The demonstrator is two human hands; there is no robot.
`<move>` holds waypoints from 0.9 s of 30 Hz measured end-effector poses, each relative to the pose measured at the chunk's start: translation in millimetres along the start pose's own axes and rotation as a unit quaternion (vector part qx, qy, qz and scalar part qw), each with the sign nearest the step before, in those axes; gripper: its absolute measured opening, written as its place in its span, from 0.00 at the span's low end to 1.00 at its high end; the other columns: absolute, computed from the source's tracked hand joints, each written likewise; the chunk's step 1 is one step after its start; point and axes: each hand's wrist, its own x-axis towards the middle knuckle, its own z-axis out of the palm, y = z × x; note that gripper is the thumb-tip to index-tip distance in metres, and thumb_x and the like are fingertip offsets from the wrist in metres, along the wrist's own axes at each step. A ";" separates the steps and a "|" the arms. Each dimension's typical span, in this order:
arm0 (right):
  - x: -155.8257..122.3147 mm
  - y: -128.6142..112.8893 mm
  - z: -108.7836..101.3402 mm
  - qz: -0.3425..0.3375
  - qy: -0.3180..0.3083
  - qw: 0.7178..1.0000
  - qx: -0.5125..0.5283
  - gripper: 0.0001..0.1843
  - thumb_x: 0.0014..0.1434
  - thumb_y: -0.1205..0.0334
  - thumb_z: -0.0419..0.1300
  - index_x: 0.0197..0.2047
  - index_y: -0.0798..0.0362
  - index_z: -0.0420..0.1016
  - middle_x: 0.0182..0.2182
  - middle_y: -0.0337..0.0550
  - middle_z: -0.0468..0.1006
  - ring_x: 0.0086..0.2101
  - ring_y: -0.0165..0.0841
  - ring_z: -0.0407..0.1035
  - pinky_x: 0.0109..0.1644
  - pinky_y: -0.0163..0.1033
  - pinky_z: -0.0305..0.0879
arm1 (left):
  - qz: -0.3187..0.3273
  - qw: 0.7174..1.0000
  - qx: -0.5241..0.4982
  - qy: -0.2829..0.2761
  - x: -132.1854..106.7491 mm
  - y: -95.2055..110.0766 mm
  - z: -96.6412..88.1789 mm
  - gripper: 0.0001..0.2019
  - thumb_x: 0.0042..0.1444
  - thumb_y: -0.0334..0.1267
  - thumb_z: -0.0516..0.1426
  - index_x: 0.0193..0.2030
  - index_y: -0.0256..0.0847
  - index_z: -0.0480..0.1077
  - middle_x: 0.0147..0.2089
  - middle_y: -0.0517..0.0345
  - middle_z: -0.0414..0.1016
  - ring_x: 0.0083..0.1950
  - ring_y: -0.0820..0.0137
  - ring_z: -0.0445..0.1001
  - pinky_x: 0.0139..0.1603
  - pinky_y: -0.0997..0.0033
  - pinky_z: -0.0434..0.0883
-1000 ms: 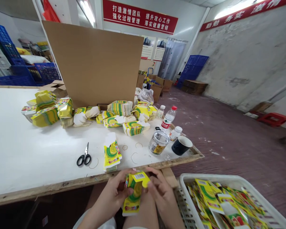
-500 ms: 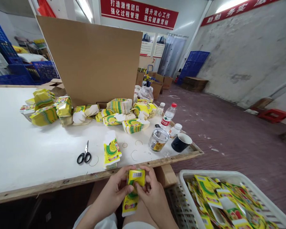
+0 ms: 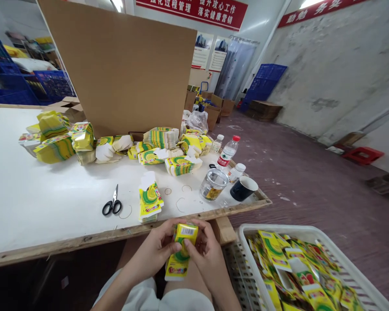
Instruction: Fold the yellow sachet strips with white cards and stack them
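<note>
Between my two hands, above my lap and just in front of the table edge, is a small yellow-and-green printed carton (image 3: pixel 180 252) with a barcode at its top end. My left hand (image 3: pixel 160 248) grips its left side, thumb on the front. On the opposite side my right hand (image 3: pixel 203 248) holds it, the thumb also pressed on the front face. The fingers behind the carton are partly hidden. Just beyond my hands, a stack of flat cartons (image 3: pixel 150 201) of the same print lies near the table edge. Black-handled scissors (image 3: pixel 112 204) rest to its left.
A white plastic basket (image 3: pixel 278 228) full of printed cartons stands at my right. Along a cardboard sheet (image 3: pixel 126 73) lie bundles of cartons (image 3: pixel 162 138). Near the table's right corner are a clear jar (image 3: pixel 210 190), a dark mug (image 3: pixel 243 189) and a water bottle (image 3: pixel 227 153).
My thumbs have shifted on the carton, and more of its front face shows. The carton has risen slightly in view. The camera has tilted down a little.
</note>
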 end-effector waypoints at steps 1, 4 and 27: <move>-0.1 -0.2 0.4 -0.001 0.006 1.000 -0.019 0.20 0.56 0.61 0.63 0.52 0.50 0.69 0.43 0.47 0.80 0.39 0.39 0.77 0.40 0.40 0.74 | 0.003 1.000 0.017 -0.003 -0.3 0.5 0.7 0.24 0.61 0.37 0.60 0.64 0.44 0.66 0.55 0.46 0.78 0.55 0.56 0.76 0.55 0.59 0.71; 0.3 -2.4 4.1 -0.004 0.019 0.997 -0.079 0.19 0.55 0.65 0.61 0.51 0.51 0.71 0.42 0.47 0.81 0.39 0.40 0.76 0.40 0.40 0.73 | 0.014 0.998 0.063 0.000 -1.4 0.1 1.8 0.24 0.62 0.32 0.57 0.65 0.45 0.64 0.59 0.47 0.75 0.57 0.57 0.75 0.60 0.57 0.69; 2.9 -5.6 -5.4 0.005 -0.001 0.994 0.113 0.14 0.56 0.53 0.68 0.44 0.50 0.81 0.41 0.49 0.84 0.43 0.44 0.77 0.49 0.48 0.73 | -0.011 0.999 -0.037 0.021 -0.5 -1.5 10.9 0.23 0.57 0.36 0.63 0.60 0.42 0.70 0.53 0.46 0.79 0.48 0.59 0.79 0.48 0.64 0.74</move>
